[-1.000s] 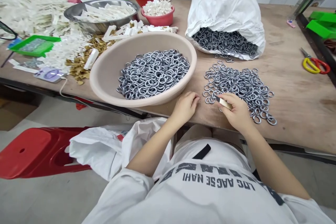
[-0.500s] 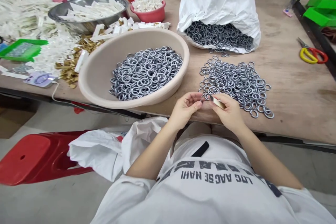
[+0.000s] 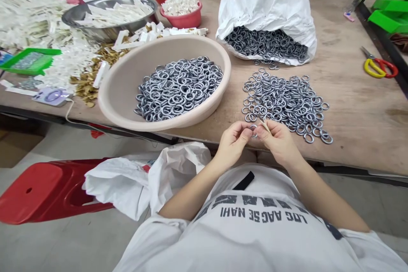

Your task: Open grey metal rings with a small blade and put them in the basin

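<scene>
Close together at the table's front edge, my two hands meet over one grey ring (image 3: 253, 128). My left hand (image 3: 234, 140) pinches this ring between thumb and fingers. A thin, pale blade-like tool (image 3: 264, 126) is gripped in my right hand (image 3: 279, 141), whose fingertips also touch the ring's right side; the tool's exact kind is unclear. Just beyond my hands spreads a loose pile of grey rings (image 3: 283, 97). To the left, a large beige basin (image 3: 117, 93) holds many more such rings (image 3: 181, 87).
A white sack (image 3: 264, 0) spills dark rings at the back. Scissors (image 3: 379, 66) with red and yellow handles lie at right. A steel bowl (image 3: 105, 34), a red bowl (image 3: 188, 19) and a green tray (image 3: 32, 60) stand left. A red stool (image 3: 28, 191) is below.
Both hands have come slightly nearer to me and closer together. The ring now shows between the fingertips, and the tool in my right hand has turned edge-on.
</scene>
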A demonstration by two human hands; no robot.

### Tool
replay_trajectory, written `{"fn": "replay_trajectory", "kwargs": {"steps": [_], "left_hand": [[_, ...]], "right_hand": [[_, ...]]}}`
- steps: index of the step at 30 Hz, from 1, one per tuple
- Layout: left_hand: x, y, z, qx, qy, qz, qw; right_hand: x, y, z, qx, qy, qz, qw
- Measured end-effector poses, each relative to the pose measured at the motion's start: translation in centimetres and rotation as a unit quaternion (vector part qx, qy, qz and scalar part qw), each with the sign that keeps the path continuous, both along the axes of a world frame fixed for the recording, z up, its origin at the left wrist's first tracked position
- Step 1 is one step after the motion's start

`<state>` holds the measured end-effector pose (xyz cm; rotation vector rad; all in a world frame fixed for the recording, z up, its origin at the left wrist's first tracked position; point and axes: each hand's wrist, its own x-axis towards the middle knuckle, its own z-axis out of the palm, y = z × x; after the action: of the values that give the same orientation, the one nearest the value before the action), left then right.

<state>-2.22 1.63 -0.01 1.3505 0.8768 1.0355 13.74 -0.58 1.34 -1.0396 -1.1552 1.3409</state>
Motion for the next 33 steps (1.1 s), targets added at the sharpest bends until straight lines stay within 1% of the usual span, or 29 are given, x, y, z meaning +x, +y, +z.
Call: {"fn": "replay_trajectory", "kwargs": {"steps": [2,4,7,9,11,12,14,16,18,20,25,29,31,33], "left_hand": [[0.4,-0.3,0.1,-0.025,0.003,0.003,1.000],[0.9,-0.7,0.1,-0.047,-0.019,0.010,0.999],[1.4,-1.1,0.1,-0.085,-0.063,0.015,0.994],[1.6,-1.2,0.2,-0.115,-0.094,0.006,0.989],[1.8,-1.2,0.3,-0.152,-0.131,-0.014,0.980],[1.9,-1.2,0.5,-0.172,-0.148,-0.023,0.974],[2.0,-1.1,0.8,-0.206,-0.172,-0.024,0.963],[2.2,-1.2,1.1,-0.229,-0.181,-0.009,0.956],[2.4,-1.2,1.3,-0.243,-0.183,0.005,0.953],[2.6,-1.4,1.3,-0.250,-0.183,0.010,0.951],[2.9,-1.4,1.1,-0.249,-0.181,0.001,0.952],[3.1,-1.6,0.9,-0.256,-0.172,-0.007,0.951],[3.0,-2.0,0.9,-0.265,-0.177,-0.028,0.947],[2.8,-2.6,1.1,-0.268,-0.185,-0.076,0.942]], "right_hand": [[-0.1,-0.1,-0.1,0.025,-0.035,-0.015,0.999],[-0.4,-0.2,-0.3,0.035,-0.060,-0.023,0.997],[-0.7,-0.4,-0.5,0.026,-0.047,0.006,0.999],[-0.7,-0.4,-0.4,0.016,-0.030,0.025,0.999],[-0.5,-0.4,-0.2,0.030,-0.046,0.003,0.998],[-0.3,-0.5,-0.1,0.050,-0.072,-0.017,0.996],[0.2,-0.8,-0.1,0.109,-0.160,-0.057,0.979],[0.6,-1.3,-0.3,0.168,-0.269,-0.073,0.946],[0.9,-1.7,-0.5,0.207,-0.356,-0.079,0.908],[1.1,-2.0,-0.6,0.223,-0.404,-0.082,0.884],[1.4,-2.3,-0.3,0.225,-0.459,-0.080,0.856],[1.6,-2.7,-0.4,0.239,-0.468,-0.081,0.847],[2.1,-2.5,-0.8,0.225,-0.459,-0.078,0.856],[2.9,-1.9,-1.2,0.181,-0.446,-0.102,0.871]]}}
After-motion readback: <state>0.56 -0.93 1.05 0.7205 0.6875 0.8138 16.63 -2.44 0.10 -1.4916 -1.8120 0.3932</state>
